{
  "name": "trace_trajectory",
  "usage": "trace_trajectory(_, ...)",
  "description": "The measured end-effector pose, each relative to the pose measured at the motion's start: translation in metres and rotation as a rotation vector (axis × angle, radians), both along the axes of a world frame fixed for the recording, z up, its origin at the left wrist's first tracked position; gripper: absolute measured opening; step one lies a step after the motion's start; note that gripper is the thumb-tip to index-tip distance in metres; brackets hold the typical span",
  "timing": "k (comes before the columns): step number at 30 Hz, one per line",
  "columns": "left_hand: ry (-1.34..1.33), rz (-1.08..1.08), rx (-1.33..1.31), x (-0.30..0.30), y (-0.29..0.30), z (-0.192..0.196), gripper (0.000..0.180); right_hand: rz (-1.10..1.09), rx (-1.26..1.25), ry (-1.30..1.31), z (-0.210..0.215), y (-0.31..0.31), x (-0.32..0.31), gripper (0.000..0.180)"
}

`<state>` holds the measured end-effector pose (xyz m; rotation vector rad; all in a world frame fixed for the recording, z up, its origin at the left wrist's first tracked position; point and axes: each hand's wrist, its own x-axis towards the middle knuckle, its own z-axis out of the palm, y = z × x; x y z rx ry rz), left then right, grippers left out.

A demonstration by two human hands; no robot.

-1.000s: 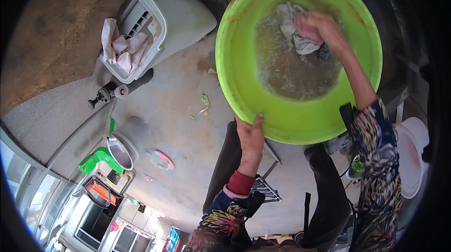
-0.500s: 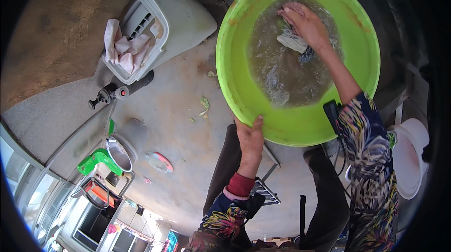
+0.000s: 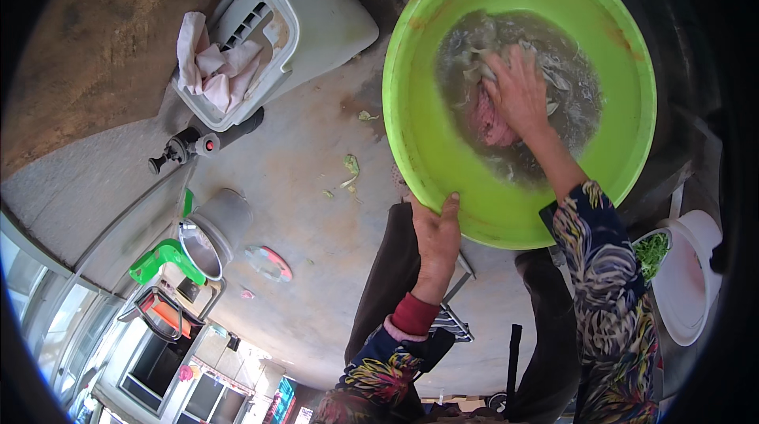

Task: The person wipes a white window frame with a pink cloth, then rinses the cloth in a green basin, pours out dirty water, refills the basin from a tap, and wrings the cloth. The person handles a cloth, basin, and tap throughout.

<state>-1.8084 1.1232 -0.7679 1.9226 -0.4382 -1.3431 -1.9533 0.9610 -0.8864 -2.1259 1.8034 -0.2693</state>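
A big lime-green basin (image 3: 443,179) with murky water in its bottom stands in front of me, to the right of the middle. My left hand (image 3: 436,238) grips its near-left rim, thumb over the edge and the other fingers underneath. In the water, my right hand (image 3: 519,96) lies palm down on wet cloths, its fingers and thumb spread. A pink cloth (image 3: 492,119) shows beneath the thumb side, and a pale greyish cloth (image 3: 555,76) shows around the fingertips. The ends of the fingers are partly in the water.
A grey plastic tub-like container (image 3: 316,28) lies left of the basin, with pale pink cloths (image 3: 217,68) at its opening. Green scraps (image 3: 350,164) lie on the floor. A metal bucket (image 3: 225,226) and green stool (image 3: 166,262) are further left; a white container (image 3: 684,282) with greens (image 3: 652,254) is right.
My right hand has gone from gripping the bunched cloths to lying spread on them, and the pink cloth has shifted nearer. My left hand stays on the rim. The whole view has shifted slightly.
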Motion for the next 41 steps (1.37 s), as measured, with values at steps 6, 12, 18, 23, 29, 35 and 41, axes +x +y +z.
trace_trajectory(6,0.005,-0.012,0.033,0.003,0.001,-0.003,0.042,-0.239,0.293,-0.280,0.026,-0.063,-0.016,0.028)
trace_trajectory(12,0.038,0.008,0.056,0.001,-0.001,-0.002,0.041,0.038,0.129,-0.502,0.066,0.015,-0.046,0.033)
trace_trajectory(18,-0.015,0.000,0.119,0.001,-0.006,0.001,0.046,0.236,-0.076,0.098,0.025,0.048,0.003,0.054)
trace_trajectory(23,0.041,0.013,0.037,0.002,0.002,-0.002,0.048,-0.162,0.310,-0.061,0.003,-0.055,0.011,0.030)
trace_trajectory(29,0.026,-0.021,0.051,0.003,-0.001,0.000,0.048,-0.094,0.420,-0.440,0.047,-0.039,-0.062,0.029)
trace_trajectory(35,0.014,0.012,0.041,-0.001,-0.006,0.001,0.047,0.257,-0.078,0.092,0.035,0.037,-0.044,0.042)
trace_trajectory(41,-0.016,-0.068,0.012,0.003,-0.002,0.000,0.052,-0.167,0.196,-0.136,-0.011,-0.070,-0.024,0.052)
